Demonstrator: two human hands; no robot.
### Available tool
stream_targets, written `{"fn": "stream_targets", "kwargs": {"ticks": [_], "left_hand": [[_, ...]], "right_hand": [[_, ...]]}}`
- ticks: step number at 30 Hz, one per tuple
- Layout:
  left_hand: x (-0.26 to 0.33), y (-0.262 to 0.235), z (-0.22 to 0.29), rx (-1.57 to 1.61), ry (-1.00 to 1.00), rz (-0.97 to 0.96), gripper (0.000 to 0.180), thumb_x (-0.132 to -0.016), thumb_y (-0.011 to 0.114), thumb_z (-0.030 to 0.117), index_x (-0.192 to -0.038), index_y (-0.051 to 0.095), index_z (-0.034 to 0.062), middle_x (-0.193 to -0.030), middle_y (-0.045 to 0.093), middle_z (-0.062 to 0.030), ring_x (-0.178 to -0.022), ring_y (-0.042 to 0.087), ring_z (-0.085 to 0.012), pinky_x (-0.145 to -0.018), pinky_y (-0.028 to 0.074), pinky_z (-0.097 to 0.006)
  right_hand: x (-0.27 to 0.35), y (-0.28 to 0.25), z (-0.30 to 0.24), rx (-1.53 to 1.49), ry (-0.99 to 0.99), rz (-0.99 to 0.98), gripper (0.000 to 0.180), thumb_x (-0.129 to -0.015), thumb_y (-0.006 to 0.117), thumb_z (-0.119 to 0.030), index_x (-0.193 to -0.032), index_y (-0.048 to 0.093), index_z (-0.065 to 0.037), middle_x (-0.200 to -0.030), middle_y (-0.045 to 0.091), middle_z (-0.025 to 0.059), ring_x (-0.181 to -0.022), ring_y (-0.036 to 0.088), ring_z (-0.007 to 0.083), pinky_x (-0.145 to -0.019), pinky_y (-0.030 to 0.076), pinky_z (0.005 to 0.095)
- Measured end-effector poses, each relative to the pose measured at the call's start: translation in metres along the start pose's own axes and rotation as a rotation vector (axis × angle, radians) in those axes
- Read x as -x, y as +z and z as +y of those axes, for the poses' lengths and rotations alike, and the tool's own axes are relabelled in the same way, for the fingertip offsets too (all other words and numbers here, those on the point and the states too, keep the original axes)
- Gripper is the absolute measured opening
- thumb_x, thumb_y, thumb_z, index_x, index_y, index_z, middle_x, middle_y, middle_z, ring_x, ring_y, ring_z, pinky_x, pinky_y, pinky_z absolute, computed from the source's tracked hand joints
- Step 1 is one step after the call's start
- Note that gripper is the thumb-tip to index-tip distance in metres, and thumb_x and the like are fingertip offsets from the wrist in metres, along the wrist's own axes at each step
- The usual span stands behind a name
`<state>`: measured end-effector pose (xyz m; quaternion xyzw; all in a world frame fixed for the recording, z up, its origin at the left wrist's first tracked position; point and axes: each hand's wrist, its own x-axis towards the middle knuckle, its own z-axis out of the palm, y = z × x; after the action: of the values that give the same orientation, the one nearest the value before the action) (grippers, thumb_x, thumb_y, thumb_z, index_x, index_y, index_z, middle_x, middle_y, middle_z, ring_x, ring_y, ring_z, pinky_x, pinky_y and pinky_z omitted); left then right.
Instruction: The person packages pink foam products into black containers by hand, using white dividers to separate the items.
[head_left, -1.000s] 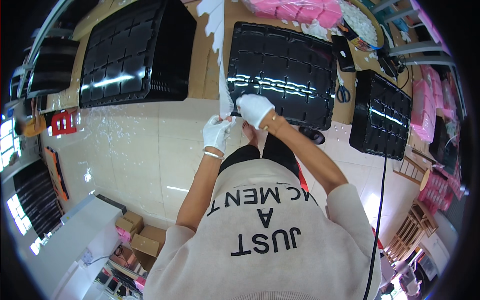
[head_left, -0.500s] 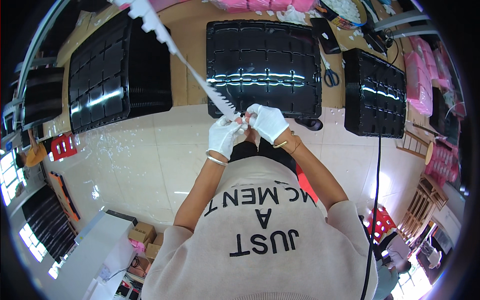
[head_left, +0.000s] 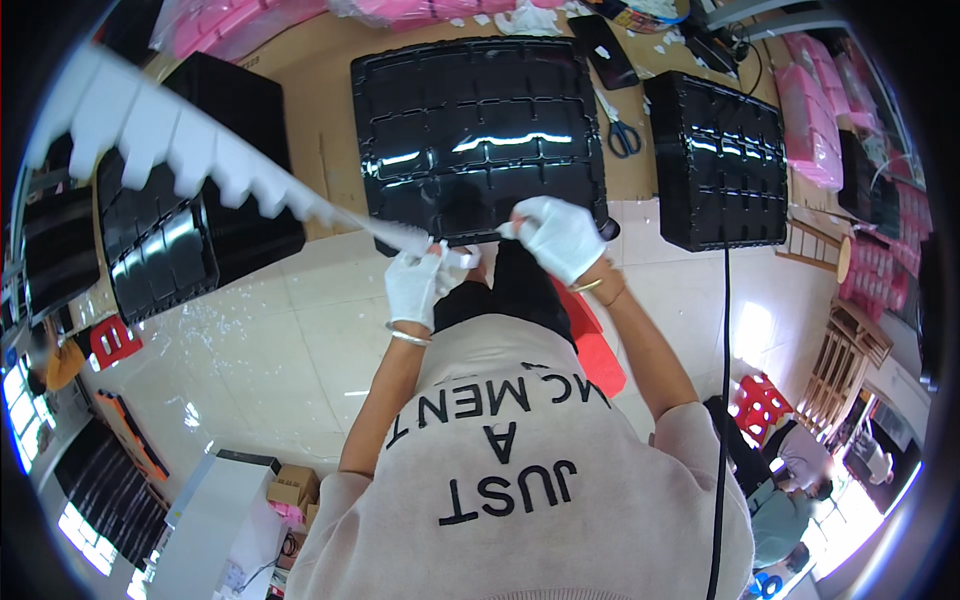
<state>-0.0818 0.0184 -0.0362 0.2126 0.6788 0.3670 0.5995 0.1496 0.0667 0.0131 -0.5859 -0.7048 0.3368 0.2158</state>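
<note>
My left hand [head_left: 415,285], in a white glove with open fingertips, pinches the near end of a long white strip [head_left: 240,170] with tooth-like tabs along one edge. The strip stretches up and left across the view, in front of a stack of black plastic trays [head_left: 160,250]. To the right, my right hand [head_left: 560,238], gloved the same way, has its fingers closed in a pinch. A small white bit seems to show at those fingertips, too small to name. Both hands are at the near edge of the middle black tray stack [head_left: 480,130], apart from each other.
On the brown table [head_left: 325,150], blue-handled scissors [head_left: 622,138] and a black phone [head_left: 603,52] lie right of the middle stack. Another black tray stack [head_left: 718,160] stands farther right. Pink wrapped packs [head_left: 810,120] line the right side. A black cable [head_left: 722,400] hangs down.
My hands have moved apart, the right one away to the right. The white strip has swung lower and to the left. The whole view has shifted, with the trays now farther left.
</note>
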Motion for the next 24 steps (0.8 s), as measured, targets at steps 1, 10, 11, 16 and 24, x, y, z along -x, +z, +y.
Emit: {"fn": "stream_targets", "kwargs": {"ticks": [1, 10, 11, 16, 24], "left_hand": [[-0.001, -0.008, -0.009, -0.058, 0.016, 0.042, 0.019, -0.091, 0.072, 0.017, -0.092, 0.067, -0.0010, -0.067, 0.065, -0.0071, -0.048, 0.059, -0.0126, -0.042, 0.041, -0.024], [-0.002, -0.035, -0.045, -0.314, -0.089, 0.067, 0.014, -0.085, 0.076, 0.013, -0.084, 0.068, 0.0013, -0.065, 0.064, -0.0051, -0.049, 0.052, -0.0092, -0.044, 0.036, -0.024], [-0.001, -0.032, -0.046, -0.329, -0.045, 0.034, 0.015, -0.084, 0.077, 0.013, -0.084, 0.068, 0.0011, -0.067, 0.064, -0.0055, -0.051, 0.053, -0.0091, -0.045, 0.038, -0.024], [-0.001, -0.014, -0.045, -0.189, -0.051, -0.010, 0.015, -0.083, 0.079, 0.012, -0.083, 0.070, 0.0000, -0.071, 0.066, -0.0048, -0.056, 0.055, -0.0089, -0.050, 0.041, -0.024], [-0.010, -0.002, -0.034, -0.080, 0.017, -0.119, 0.013, -0.082, 0.078, 0.008, -0.086, 0.068, 0.0000, -0.074, 0.066, -0.0030, -0.058, 0.056, -0.0079, -0.050, 0.043, -0.024]], "right_hand": [[-0.003, -0.025, 0.004, 0.038, 0.052, -0.083, 0.015, -0.089, 0.059, -0.016, -0.091, 0.070, -0.007, -0.087, 0.069, 0.0145, -0.081, 0.067, 0.0345, -0.076, 0.054, 0.0400], [-0.027, -0.070, 0.082, 0.605, 0.075, -0.479, 0.014, -0.090, 0.063, -0.015, -0.094, 0.072, -0.005, -0.089, 0.071, 0.0181, -0.086, 0.069, 0.0361, -0.078, 0.056, 0.0429], [-0.023, -0.066, 0.095, 0.575, 0.042, -0.432, 0.013, -0.089, 0.065, -0.014, -0.093, 0.072, -0.004, -0.089, 0.071, 0.0190, -0.087, 0.069, 0.0358, -0.078, 0.056, 0.0432], [-0.029, -0.058, 0.095, 0.630, 0.041, -0.402, 0.013, -0.088, 0.065, -0.014, -0.091, 0.071, -0.004, -0.091, 0.071, 0.0193, -0.088, 0.069, 0.0360, -0.077, 0.056, 0.0439], [-0.023, -0.047, 0.099, 0.644, -0.030, -0.332, 0.014, -0.091, 0.062, -0.015, -0.095, 0.071, -0.005, -0.095, 0.071, 0.0173, -0.087, 0.069, 0.0356, -0.075, 0.057, 0.0418]]}}
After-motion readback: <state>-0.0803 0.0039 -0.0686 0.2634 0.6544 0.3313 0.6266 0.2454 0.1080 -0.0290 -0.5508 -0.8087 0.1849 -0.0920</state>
